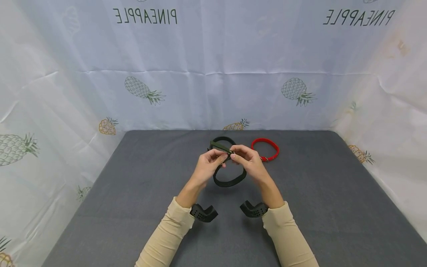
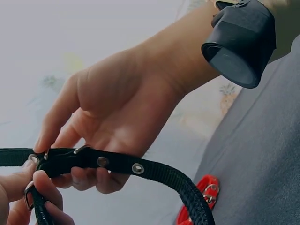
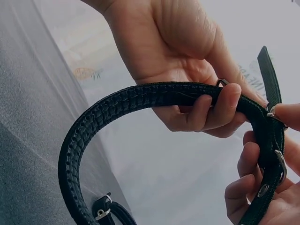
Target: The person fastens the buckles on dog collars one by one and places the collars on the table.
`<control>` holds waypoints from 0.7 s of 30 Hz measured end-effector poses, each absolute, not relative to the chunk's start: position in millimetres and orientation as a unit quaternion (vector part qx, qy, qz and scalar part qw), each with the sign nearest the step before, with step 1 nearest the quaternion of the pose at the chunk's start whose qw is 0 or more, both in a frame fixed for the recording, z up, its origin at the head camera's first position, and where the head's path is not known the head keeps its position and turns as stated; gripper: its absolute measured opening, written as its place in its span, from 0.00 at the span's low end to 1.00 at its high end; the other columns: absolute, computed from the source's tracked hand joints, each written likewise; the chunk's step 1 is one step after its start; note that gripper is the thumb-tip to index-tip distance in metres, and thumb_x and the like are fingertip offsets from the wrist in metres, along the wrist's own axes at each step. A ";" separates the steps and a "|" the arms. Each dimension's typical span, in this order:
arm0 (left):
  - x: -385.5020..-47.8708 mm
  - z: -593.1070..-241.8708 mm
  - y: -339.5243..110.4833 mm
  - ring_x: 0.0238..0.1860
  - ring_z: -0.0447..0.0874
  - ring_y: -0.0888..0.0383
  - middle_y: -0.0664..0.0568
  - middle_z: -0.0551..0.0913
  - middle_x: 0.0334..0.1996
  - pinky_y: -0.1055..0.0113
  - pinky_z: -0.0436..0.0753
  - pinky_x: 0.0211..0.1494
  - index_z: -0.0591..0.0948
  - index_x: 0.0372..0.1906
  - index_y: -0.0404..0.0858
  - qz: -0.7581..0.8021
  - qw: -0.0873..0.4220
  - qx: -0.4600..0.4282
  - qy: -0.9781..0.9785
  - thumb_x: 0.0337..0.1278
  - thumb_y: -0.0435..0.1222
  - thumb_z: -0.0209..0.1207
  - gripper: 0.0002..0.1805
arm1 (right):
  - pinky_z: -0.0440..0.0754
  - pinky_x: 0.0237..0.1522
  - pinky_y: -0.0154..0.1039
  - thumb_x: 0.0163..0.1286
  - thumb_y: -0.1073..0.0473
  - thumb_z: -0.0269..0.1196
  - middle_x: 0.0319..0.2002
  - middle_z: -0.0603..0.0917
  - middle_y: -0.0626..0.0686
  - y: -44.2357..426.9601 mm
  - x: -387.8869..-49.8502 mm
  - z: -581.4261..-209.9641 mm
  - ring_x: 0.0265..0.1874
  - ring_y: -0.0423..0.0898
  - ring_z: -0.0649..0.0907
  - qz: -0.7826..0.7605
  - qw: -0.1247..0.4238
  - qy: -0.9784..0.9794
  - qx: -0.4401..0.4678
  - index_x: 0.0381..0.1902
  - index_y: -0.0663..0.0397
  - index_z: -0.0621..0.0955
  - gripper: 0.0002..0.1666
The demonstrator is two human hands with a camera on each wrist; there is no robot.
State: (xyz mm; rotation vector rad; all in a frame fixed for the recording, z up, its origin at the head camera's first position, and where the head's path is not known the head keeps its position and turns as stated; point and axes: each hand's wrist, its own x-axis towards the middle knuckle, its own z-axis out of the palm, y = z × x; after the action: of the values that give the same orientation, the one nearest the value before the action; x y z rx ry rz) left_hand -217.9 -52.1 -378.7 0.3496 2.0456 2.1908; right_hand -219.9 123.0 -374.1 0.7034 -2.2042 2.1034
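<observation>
Both hands hold a dark green, nearly black pet collar (image 1: pixel 230 183) above the table, its padded loop hanging toward me. My left hand (image 1: pixel 206 168) pinches it between thumb and fingers on the left of the buckle area. From the other side, my right hand (image 1: pixel 251 163) also pinches the band, the fingertips of both hands close together. The strap's free end (image 3: pixel 269 75) sticks out past the metal buckle (image 3: pixel 272 112). Metal eyelets (image 2: pixel 137 168) line the band, and a D-ring (image 3: pixel 281 168) sits on it. Fingers partly cover the buckle.
Just behind the hands, a black collar (image 1: pixel 223 138) lies on the grey table (image 1: pixel 150 207). A red collar (image 1: pixel 278 148) with metal fittings lies to its right. Pineapple-print curtains (image 1: pixel 213 44) stand at the back and sides. Black camera mounts (image 1: pixel 204 213) sit on both wrists.
</observation>
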 end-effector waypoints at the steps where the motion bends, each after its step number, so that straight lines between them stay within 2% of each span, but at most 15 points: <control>1: -217.9 -378.7 -51.6 0.28 0.80 0.65 0.62 0.80 0.29 0.73 0.81 0.43 0.79 0.46 0.29 0.725 0.063 0.111 0.677 0.66 0.32 0.56 0.10 | 0.76 0.38 0.28 0.71 0.68 0.55 0.34 0.80 0.35 123.1 -219.9 -374.2 0.32 0.34 0.77 0.676 0.006 -0.701 0.225 0.50 0.69 0.76 0.13; 6: -217.0 -378.5 -49.0 0.27 0.79 0.65 0.63 0.80 0.26 0.73 0.80 0.41 0.79 0.43 0.30 0.725 0.059 0.101 0.679 0.66 0.32 0.57 0.08 | 0.74 0.36 0.29 0.72 0.65 0.55 0.34 0.80 0.36 122.6 -220.3 -374.1 0.31 0.36 0.76 0.686 -0.002 -0.690 0.229 0.47 0.57 0.77 0.08; 16: -215.4 -378.5 -48.3 0.24 0.76 0.66 0.65 0.79 0.22 0.72 0.77 0.39 0.79 0.44 0.30 0.720 0.050 0.103 0.684 0.66 0.33 0.57 0.09 | 0.75 0.37 0.28 0.73 0.65 0.52 0.34 0.80 0.35 119.6 -219.1 -372.8 0.31 0.35 0.76 0.691 -0.011 -0.689 0.217 0.52 0.75 0.72 0.16; 19: -215.1 -377.8 -48.0 0.24 0.75 0.67 0.65 0.78 0.21 0.73 0.76 0.38 0.79 0.43 0.30 0.720 0.049 0.103 0.685 0.66 0.33 0.57 0.09 | 0.75 0.38 0.28 0.73 0.65 0.52 0.35 0.81 0.34 119.2 -219.0 -372.7 0.31 0.35 0.76 0.694 -0.014 -0.686 0.218 0.52 0.75 0.72 0.16; 21: -215.1 -377.8 -47.9 0.24 0.75 0.66 0.64 0.78 0.20 0.73 0.76 0.38 0.79 0.42 0.30 0.720 0.049 0.102 0.684 0.66 0.33 0.57 0.08 | 0.75 0.38 0.28 0.73 0.65 0.53 0.34 0.81 0.35 119.1 -218.9 -373.0 0.31 0.35 0.77 0.695 -0.014 -0.684 0.220 0.51 0.72 0.74 0.14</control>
State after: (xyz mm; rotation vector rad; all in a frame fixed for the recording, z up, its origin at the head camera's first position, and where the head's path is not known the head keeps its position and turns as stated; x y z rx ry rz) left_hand -215.1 -47.9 -377.8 0.3122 2.0842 2.1952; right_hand -218.9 119.1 -373.0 0.6967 -2.1696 2.2039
